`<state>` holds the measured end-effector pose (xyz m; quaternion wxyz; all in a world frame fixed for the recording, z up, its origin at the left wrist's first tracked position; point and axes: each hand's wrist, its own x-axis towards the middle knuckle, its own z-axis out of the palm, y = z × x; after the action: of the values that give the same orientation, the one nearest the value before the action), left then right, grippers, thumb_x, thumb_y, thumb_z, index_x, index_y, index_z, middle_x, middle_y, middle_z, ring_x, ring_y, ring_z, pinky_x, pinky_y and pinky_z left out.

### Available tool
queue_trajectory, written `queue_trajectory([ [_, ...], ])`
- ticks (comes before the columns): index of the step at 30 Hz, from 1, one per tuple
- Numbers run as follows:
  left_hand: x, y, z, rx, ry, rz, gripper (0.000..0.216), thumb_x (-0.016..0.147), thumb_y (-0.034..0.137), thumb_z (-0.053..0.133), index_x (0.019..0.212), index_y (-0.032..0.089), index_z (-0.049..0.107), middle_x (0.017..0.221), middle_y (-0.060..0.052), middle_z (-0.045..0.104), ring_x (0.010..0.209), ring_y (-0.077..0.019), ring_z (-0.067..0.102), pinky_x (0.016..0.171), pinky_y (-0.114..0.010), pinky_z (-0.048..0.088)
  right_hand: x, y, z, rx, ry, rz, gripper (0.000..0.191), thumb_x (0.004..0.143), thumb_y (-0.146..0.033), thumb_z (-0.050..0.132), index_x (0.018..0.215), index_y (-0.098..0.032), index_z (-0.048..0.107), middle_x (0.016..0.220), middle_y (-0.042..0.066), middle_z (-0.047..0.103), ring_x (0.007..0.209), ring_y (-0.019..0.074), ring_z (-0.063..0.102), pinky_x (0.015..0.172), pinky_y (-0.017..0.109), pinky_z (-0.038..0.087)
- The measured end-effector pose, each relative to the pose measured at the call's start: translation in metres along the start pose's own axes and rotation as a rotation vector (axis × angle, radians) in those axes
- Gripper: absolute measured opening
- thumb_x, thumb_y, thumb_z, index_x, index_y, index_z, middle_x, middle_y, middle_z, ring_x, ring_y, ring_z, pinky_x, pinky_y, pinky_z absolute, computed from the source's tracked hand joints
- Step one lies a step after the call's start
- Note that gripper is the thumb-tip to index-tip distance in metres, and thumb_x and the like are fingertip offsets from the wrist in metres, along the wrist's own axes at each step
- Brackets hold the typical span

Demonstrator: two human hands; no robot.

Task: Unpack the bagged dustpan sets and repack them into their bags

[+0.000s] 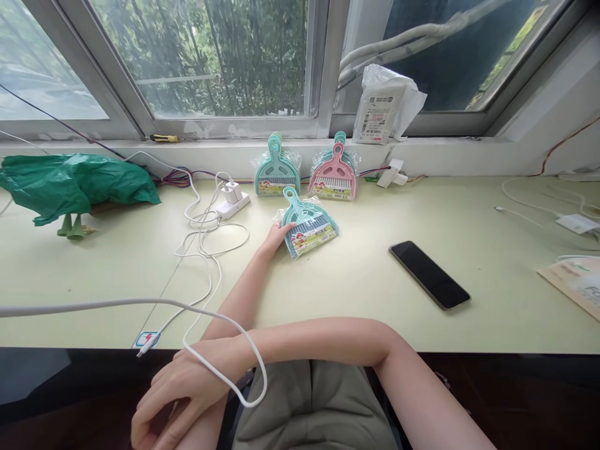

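Note:
My left hand (277, 237) reaches forward across the pale green desk (365, 281) and grips the near-left corner of a packaged teal mini dustpan-and-brush set (309, 226) lying flat. Its fingers are mostly hidden behind the hand. My right arm crosses my body to the left. My right hand (175, 390) rests on my left forearm near the desk's front edge, fingers loosely stretched and holding nothing. A white cable (220, 369) loops over that wrist. Two more packaged sets, one teal (277, 169) and one pink (335, 175), lean against the window ledge behind.
A black phone (429, 274) lies face up to the right. White charger and coiled cables (210, 219) lie left of centre, a green plastic bag (75, 182) at far left. A white parcel (384, 106) stands on the sill; papers and cables sit at far right.

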<state>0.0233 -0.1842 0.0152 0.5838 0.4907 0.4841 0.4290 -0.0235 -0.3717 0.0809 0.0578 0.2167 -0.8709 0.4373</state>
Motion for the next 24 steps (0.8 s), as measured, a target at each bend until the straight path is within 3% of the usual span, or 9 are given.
queue_trajectory([
  [3,0.000,0.001,0.000,-0.004,0.005,0.007,0.027,0.072,0.031,0.069,0.095,0.018,0.064,0.090,-0.004,0.072,0.095,-0.0241,0.068,0.095,-0.038,0.050,-0.006,-0.006,0.002,-0.118,0.054,0.040,0.019,0.093,-0.027,0.055,0.076,-0.016,0.054,0.079,0.002,0.061,0.074,0.0093,0.055,0.076,0.015,0.042],
  [5,0.000,0.000,0.000,-0.001,-0.003,0.013,0.027,0.073,0.031,0.069,0.096,0.018,0.064,0.090,-0.004,0.072,0.095,-0.0243,0.067,0.096,-0.039,0.050,-0.008,-0.009,0.002,-0.102,0.096,0.009,0.011,0.093,-0.022,0.055,0.085,-0.014,0.057,0.091,0.006,0.064,0.085,0.0093,0.058,0.085,0.015,0.040],
  [8,0.001,-0.001,0.000,0.001,-0.021,0.021,0.027,0.073,0.032,0.068,0.096,0.018,0.064,0.092,-0.005,0.072,0.097,-0.0245,0.067,0.096,-0.039,0.050,-0.008,-0.011,-0.001,-0.029,0.035,-0.042,0.012,0.094,-0.020,0.051,0.097,-0.013,0.060,0.107,0.009,0.068,0.099,0.0089,0.061,0.093,0.014,0.037],
  [14,-0.001,-0.001,-0.001,0.016,-0.037,0.017,0.027,0.075,0.033,0.067,0.096,0.018,0.062,0.099,-0.006,0.072,0.099,-0.0244,0.068,0.097,-0.039,0.050,-0.007,-0.015,0.000,-0.156,0.042,0.073,0.017,0.095,-0.027,0.051,0.086,-0.015,0.058,0.095,0.006,0.067,0.084,0.0101,0.059,0.080,0.016,0.041],
  [18,-0.001,-0.001,0.000,0.028,-0.037,0.033,0.027,0.076,0.033,0.066,0.098,0.018,0.062,0.096,-0.006,0.073,0.099,-0.0245,0.068,0.097,-0.039,0.050,-0.010,-0.013,0.002,-0.185,0.081,0.050,0.015,0.095,-0.027,0.051,0.087,-0.016,0.057,0.097,0.007,0.066,0.088,0.0094,0.058,0.089,0.015,0.037],
  [21,0.000,-0.002,-0.001,0.034,-0.034,0.035,0.027,0.075,0.034,0.066,0.098,0.019,0.063,0.096,-0.006,0.073,0.099,-0.0247,0.068,0.096,-0.039,0.051,-0.009,-0.011,0.000,-0.112,0.004,-0.013,0.016,0.097,-0.025,0.047,0.102,-0.013,0.057,0.112,0.010,0.065,0.099,0.0087,0.058,0.096,0.015,0.034],
  [24,0.001,-0.003,-0.001,0.034,-0.029,0.023,0.028,0.074,0.034,0.067,0.097,0.019,0.064,0.098,-0.006,0.073,0.098,-0.0244,0.068,0.095,-0.039,0.051,-0.006,-0.010,0.000,-0.128,-0.039,0.021,0.023,0.099,-0.027,0.043,0.104,-0.010,0.057,0.114,0.012,0.064,0.098,0.0096,0.057,0.092,0.015,0.035],
])
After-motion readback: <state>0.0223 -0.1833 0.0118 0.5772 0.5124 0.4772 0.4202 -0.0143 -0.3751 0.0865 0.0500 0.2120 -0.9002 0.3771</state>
